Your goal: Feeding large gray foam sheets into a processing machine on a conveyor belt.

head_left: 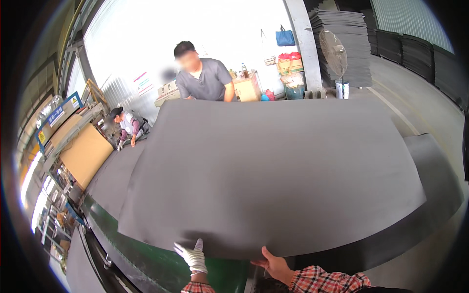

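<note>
A large, thin dark grey sheet (pixel 283 166), like foam or rubber, spreads in front of me above a green work surface (pixel 146 259). My left hand (pixel 192 257), in a whitish glove wrapped at the wrist, is at the sheet's near edge with its fingers and thumb spread apart. To its right, my bare right hand (pixel 277 266) meets the same edge, its thumb over the sheet and its fingers low at the rim. Across from me, a person (pixel 205 78) in a dark grey shirt stands at the far edge; the sheet hides their hands.
Another dark sheet (pixel 435 171) hangs out beneath at the right. At the left, a second person (pixel 131 128) bends over a dark strip (pixel 115 168) beside a machine with a tan panel (pixel 87 151). A standing fan (pixel 334 53) and tall sheet stacks (pixel 349 46) stand at back right.
</note>
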Demonstrator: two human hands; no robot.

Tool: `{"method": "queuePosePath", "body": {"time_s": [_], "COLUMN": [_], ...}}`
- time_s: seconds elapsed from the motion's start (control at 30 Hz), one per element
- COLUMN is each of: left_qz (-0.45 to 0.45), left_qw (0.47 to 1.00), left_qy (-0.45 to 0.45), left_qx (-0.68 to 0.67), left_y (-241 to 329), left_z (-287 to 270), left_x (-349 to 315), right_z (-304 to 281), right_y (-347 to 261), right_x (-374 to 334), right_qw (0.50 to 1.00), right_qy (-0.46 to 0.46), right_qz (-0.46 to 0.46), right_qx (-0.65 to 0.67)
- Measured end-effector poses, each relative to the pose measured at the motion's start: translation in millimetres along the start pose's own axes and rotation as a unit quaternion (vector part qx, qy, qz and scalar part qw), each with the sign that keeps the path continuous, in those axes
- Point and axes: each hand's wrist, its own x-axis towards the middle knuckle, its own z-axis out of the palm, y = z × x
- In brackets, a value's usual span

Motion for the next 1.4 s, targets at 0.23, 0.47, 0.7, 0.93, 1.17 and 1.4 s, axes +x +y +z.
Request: {"method": "queuePosePath", "body": {"time_s": [0.23, 0.47, 0.7, 0.93, 1.17, 1.4], "left_qz": [0.111, 0.252, 0.389, 0.498, 0.354, 0.323], "left_qw": [0.991, 0.899, 0.91, 0.757, 0.801, 0.816], "left_qy": [-0.054, -0.233, -0.028, -0.423, -0.482, -0.48], "left_qx": [-0.044, 0.27, 0.141, 0.011, 0.033, 0.016], "left_y": [-44, 52, 30, 28, -45, -50], "left_z": [16, 22, 19, 20, 39, 37], "left_x": [51, -52, -79, -265, -261, -266], "right_z": [-106, -189, -412, -443, -470, -466], "right_y": [-9, -7, 28, -47, -34, -25], "right_x": [3, -9, -152, -156, -134, -126], "right_qw": [0.943, 0.918, 0.36, 0.393, 0.391, 0.306], "right_qy": [0.215, -0.046, 0.185, 0.195, 0.069, -0.104], "right_qz": [-0.08, 0.039, 0.02, -0.066, -0.132, -0.084], "right_qx": [0.24, -0.393, -0.914, -0.896, -0.908, -0.943]}}
